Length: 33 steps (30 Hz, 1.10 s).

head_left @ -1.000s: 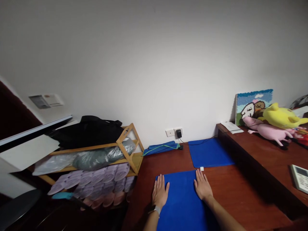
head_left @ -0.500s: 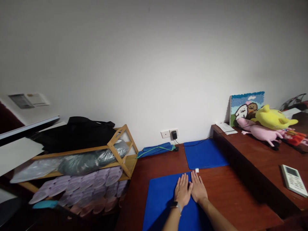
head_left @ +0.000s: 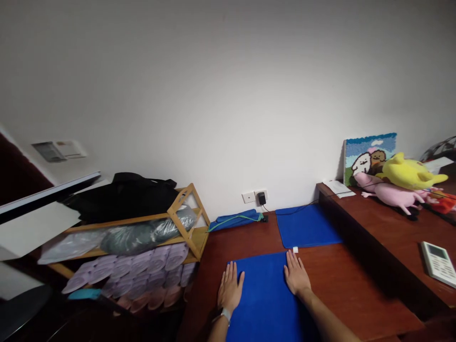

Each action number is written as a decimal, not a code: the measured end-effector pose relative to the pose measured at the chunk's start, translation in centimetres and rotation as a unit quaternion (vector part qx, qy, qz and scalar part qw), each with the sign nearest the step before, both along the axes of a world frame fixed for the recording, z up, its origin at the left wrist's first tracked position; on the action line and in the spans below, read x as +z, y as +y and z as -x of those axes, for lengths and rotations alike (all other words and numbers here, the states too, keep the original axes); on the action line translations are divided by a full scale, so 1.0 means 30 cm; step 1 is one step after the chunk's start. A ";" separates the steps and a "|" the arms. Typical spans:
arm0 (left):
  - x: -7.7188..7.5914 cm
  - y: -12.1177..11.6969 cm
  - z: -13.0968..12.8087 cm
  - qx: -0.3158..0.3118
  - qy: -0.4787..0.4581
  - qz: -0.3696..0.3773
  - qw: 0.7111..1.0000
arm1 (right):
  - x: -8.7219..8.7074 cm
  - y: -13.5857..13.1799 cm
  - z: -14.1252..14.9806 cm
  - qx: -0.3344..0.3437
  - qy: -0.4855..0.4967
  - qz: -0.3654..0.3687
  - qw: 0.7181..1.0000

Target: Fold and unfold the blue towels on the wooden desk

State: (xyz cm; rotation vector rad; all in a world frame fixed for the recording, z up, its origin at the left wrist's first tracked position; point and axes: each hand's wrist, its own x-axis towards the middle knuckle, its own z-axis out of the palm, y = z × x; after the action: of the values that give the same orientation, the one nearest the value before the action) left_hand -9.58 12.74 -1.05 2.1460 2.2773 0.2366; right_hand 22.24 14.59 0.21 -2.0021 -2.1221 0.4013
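A blue cloth mat (head_left: 265,294) lies flat on the dark red wooden surface (head_left: 342,289) in front of me. My left hand (head_left: 230,290) rests palm down on the mat's far left corner, fingers stretched out. My right hand (head_left: 295,275) lies flat on the mat's far right corner, fingers together and extended, just below a small white tag (head_left: 295,249). Neither hand holds anything.
A second blue mat (head_left: 308,227) and a folded blue cloth (head_left: 237,220) lie by the wall near a socket with a plug (head_left: 261,197). A bamboo rack (head_left: 178,223) with bags stands left. A raised ledge (head_left: 388,232) at right carries plush toys (head_left: 406,183) and a remote (head_left: 438,263).
My left hand has slid left across the mat from beside the right hand back out to the left corner. The right hand stays at the far right corner.
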 end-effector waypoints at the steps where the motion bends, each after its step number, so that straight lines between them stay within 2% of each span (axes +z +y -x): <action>1: 0.001 0.000 -0.005 0.001 0.000 -0.001 1.000 | 0.008 -0.003 -0.002 0.000 0.001 0.005 1.000; 5: -0.002 0.007 -0.013 0.000 0.003 -0.002 1.000 | 0.018 -0.053 -0.017 -0.007 0.009 0.003 1.000; 12: -0.022 0.021 -0.007 -0.003 -0.006 -0.018 1.000 | -0.018 -0.200 -0.028 -0.015 0.014 0.012 1.000; 16: -0.018 0.024 0.001 -0.007 -0.004 -0.018 1.000 | 0.001 -0.222 -0.022 -0.008 0.009 -0.002 1.000; 21: 0.032 0.003 -0.026 -0.013 0.007 -0.033 0.999 | 0.014 -0.218 -0.019 0.000 0.009 0.006 1.000; 23: 0.053 -0.023 -0.095 -0.034 -0.004 -0.058 0.998 | 0.011 -0.215 -0.017 0.000 0.013 0.003 1.000; 25: 0.066 -0.062 -0.211 -0.080 -0.028 -0.060 0.995 | 0.008 -0.213 -0.016 -0.002 0.012 0.002 1.000; 28: 0.061 -0.130 -0.428 -0.175 -0.058 -0.016 0.983 | 0.008 -0.214 -0.019 0.001 0.001 0.008 1.000; 30: 0.047 -0.173 -0.552 -0.196 -0.071 0.014 0.978 | 0.008 -0.217 -0.022 0.013 -0.009 0.011 1.000; 33: 0.032 -0.218 -0.630 -0.210 -0.082 0.040 0.973 | 0.005 -0.220 -0.025 0.027 -0.023 0.010 0.999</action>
State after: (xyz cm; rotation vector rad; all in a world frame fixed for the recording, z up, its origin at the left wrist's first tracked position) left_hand 9.31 6.19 -0.09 2.3932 1.6663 0.2948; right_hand 23.01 7.98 0.38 -1.9866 -2.2128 0.3892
